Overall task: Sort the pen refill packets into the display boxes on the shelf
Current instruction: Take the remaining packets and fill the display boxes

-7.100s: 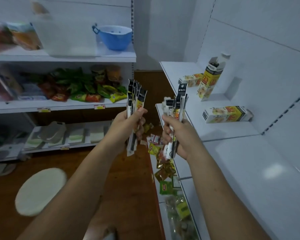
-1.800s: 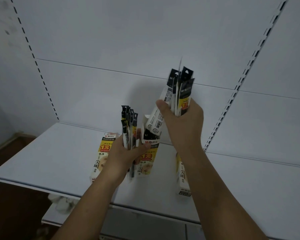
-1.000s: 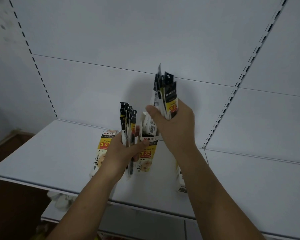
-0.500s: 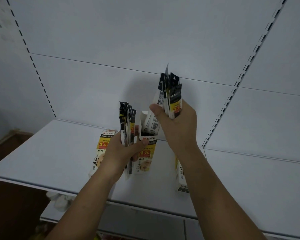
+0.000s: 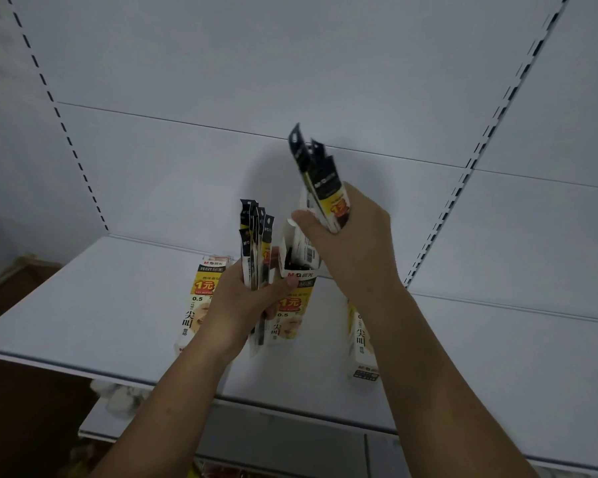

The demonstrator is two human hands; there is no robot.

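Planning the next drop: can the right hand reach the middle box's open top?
Likely yes: the right hand is right at the middle box, top open; the left hand sits beside, not across.

In the centre of the frame, the first bundle (image 5: pixel 256 243) of narrow black-and-yellow pen refill packets stands upright, gripped by the left hand (image 5: pixel 242 305). The second bundle (image 5: pixel 321 181), higher and to the right, leans left in the right hand (image 5: pixel 353 243), over the middle display box (image 5: pixel 292 305), whose top is open. The left display box (image 5: pixel 201 298) and right display box (image 5: pixel 359 339), both yellow and white, are on the white shelf (image 5: pixel 101 305).
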